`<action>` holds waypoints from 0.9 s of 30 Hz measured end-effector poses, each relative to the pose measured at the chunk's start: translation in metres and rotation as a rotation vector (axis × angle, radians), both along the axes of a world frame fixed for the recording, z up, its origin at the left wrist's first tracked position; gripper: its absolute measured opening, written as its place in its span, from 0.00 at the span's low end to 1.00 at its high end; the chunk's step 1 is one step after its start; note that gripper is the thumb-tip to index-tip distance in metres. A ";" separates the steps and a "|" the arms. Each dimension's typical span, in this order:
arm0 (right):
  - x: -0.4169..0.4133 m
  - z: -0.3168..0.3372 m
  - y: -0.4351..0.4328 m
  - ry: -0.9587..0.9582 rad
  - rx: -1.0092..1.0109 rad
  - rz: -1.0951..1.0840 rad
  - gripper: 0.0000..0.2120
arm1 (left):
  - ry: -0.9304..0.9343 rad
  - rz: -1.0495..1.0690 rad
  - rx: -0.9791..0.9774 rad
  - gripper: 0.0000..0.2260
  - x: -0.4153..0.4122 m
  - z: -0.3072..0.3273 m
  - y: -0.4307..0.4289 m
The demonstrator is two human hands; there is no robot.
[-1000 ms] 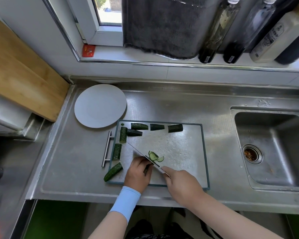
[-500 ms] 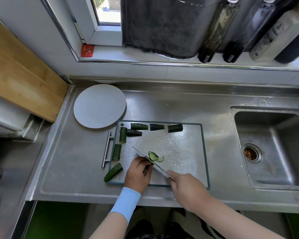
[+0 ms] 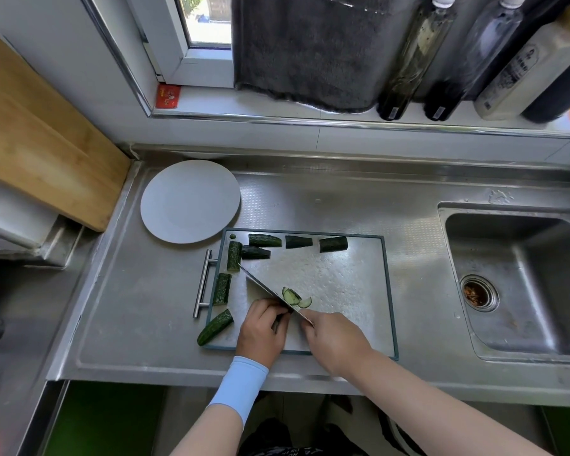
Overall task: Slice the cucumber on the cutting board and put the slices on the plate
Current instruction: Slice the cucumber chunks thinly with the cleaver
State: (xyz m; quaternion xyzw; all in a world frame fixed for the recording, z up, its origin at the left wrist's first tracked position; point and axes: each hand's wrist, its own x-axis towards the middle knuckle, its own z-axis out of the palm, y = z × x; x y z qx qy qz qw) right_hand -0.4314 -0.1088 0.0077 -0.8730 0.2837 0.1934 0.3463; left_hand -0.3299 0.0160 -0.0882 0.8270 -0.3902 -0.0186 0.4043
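A steel cutting board (image 3: 343, 284) lies on the counter with several dark green cucumber chunks (image 3: 264, 240) along its far and left edges. My left hand (image 3: 260, 330) curls over a cucumber piece near the board's front, mostly hiding it. My right hand (image 3: 334, 337) grips the handle of a knife (image 3: 264, 289) whose blade runs up and to the left beside my left fingers. A few thin slices (image 3: 295, 297) lie just right of the blade. A round grey plate (image 3: 190, 201) with nothing on it sits beyond the board's left corner.
A sink (image 3: 524, 287) lies to the right. A wooden board (image 3: 43, 136) leans at the far left. Bottles (image 3: 408, 60) and a dark towel (image 3: 303, 47) stand on the window ledge behind. One cucumber end (image 3: 215, 326) overhangs the board's front left corner.
The knife blade has shifted slightly back and forth beside my left fingers. The slices, the chunks and the plate stay where they were.
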 end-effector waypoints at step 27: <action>-0.024 0.006 0.003 0.010 0.011 -0.016 0.13 | 0.007 0.016 -0.004 0.07 0.001 -0.001 0.002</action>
